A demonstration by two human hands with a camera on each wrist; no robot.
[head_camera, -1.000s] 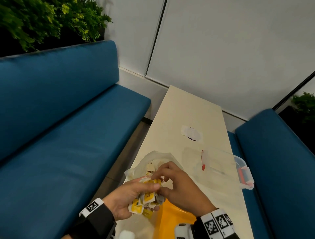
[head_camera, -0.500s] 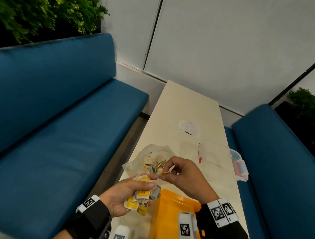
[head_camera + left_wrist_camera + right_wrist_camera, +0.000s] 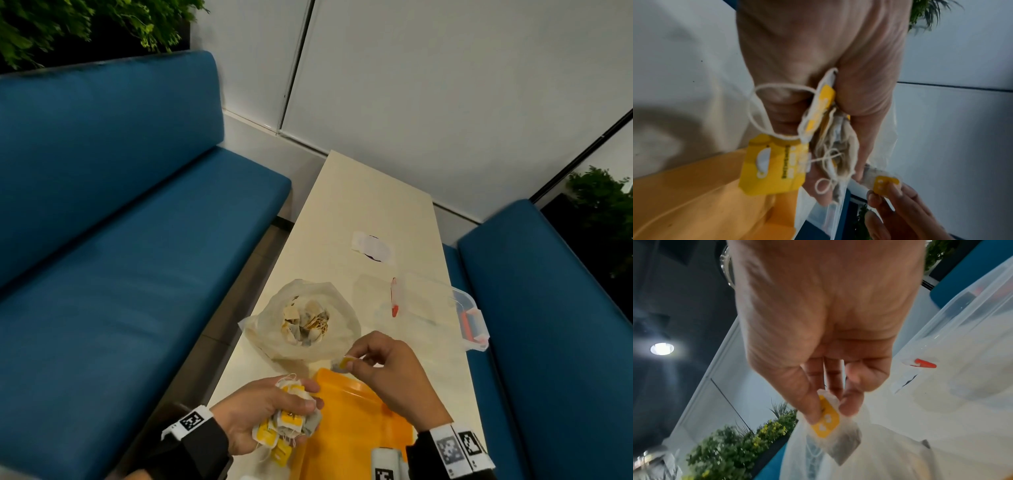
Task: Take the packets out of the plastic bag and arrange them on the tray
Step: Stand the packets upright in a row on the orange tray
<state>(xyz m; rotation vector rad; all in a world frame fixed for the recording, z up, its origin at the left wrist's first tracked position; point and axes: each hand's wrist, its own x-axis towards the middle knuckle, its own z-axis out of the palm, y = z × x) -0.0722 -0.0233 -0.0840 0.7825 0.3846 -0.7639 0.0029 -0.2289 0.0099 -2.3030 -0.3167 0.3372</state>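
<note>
A clear plastic bag (image 3: 301, 322) lies open on the cream table, with several tea-bag packets inside. My left hand (image 3: 274, 411) grips a bunch of packets with yellow tags and strings (image 3: 818, 129) at the left edge of the orange tray (image 3: 349, 431). My right hand (image 3: 383, 370) pinches a single packet with a yellow tag (image 3: 830, 423) between thumb and fingers, above the tray's far edge and just in front of the bag. The same packet (image 3: 884, 180) shows in the left wrist view, a short way from the bunch.
A clear plastic box with red clips (image 3: 442, 308) sits on the table to the right of the bag. A white sticker (image 3: 371, 247) lies farther along the table. Blue benches (image 3: 120, 257) flank the narrow table (image 3: 363, 205) on both sides.
My right hand has drawn one packet away from the left hand's bunch, moving right and toward the tray. The left hand has kept its bunch.
</note>
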